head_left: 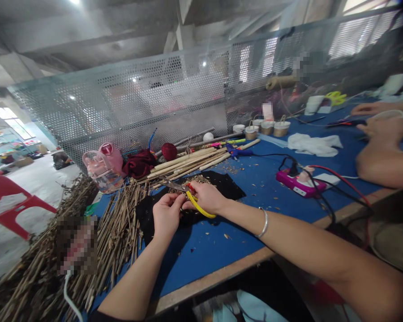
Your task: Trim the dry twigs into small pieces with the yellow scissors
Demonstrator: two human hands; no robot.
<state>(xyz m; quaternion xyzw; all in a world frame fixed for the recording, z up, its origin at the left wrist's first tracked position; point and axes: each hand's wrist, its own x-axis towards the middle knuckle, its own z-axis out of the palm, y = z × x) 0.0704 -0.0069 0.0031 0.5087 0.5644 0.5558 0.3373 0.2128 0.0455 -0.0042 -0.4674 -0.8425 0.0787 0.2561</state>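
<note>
My right hand (208, 197) is wrapped round pruning shears (201, 208) with yellow and red handles. Their metal blades point left, just above my left hand (167, 212). The fingertips of my left hand are pinched together close to the blades; whatever they hold is too small to make out. Both hands are over a black cloth (231, 184), where small dry plant clippings (204, 180) are heaped. A large bundle of dried stems (116, 232) lies to the left of my left hand.
Pale sticks (188, 162), a blue glue gun (238, 152) and a pink bottle (104, 167) lie beyond the cloth. At right are a purple power strip (300, 183) with cables, white gloves (314, 144) and another person's arms (386, 134). A perforated metal screen (147, 98) borders the table.
</note>
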